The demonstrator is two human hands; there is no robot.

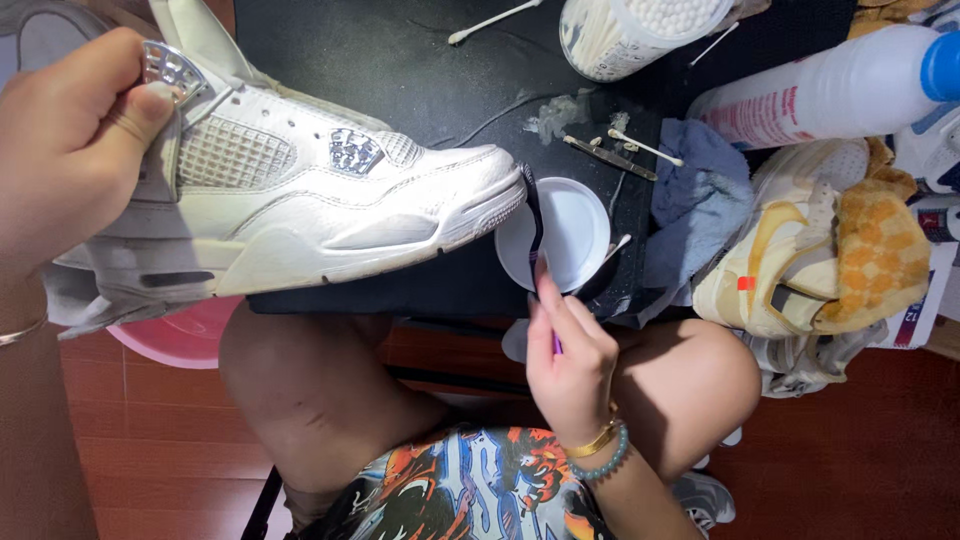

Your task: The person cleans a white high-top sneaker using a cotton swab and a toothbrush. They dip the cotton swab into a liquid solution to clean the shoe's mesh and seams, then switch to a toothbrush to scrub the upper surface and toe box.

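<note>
The heel of the white leather high-top sneaker (300, 200) runs out of view at the left, partly behind the left hand (60, 150), which grips its ankle collar and holds it tilted over the black worktop (400, 70). The right hand (570, 360), wrist bent upward, pinches a thin dark brush (537, 225) against the toe, just above a small white round dish (570, 235) at the worktop's near edge.

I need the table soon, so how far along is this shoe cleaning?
Midway, I'd guess. The white sneaker, tilted up by the left hand, looks mostly clean on its upper. The right hand works a dark brush at the toe, where the sole edge looks grey. A second, yellowish shoe lies untouched beside the cloths.
</note>
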